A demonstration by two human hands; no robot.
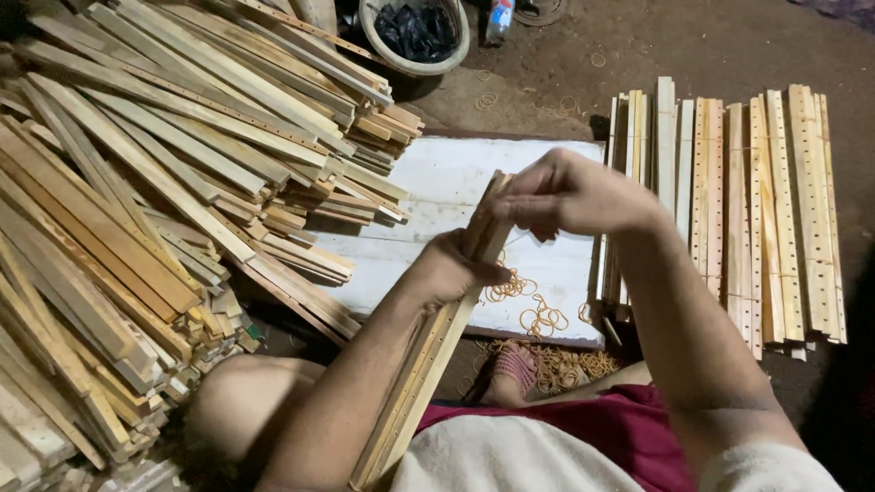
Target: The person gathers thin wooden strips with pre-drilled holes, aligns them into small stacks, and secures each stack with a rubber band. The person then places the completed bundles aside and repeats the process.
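My left hand grips a bundle of thin wooden slats around its upper part; the bundle runs from my lap up to the white board. My right hand pinches the top end of the same bundle, fingers closed around it, with what looks like a rubber band stretched there. Loose yellow rubber bands lie on the white board just below my hands.
A big heap of loose slats fills the left side. Banded slat bundles with holes lie in a row on the right. A basin with a black bag and a bottle stand at the top. My foot rests among more bands.
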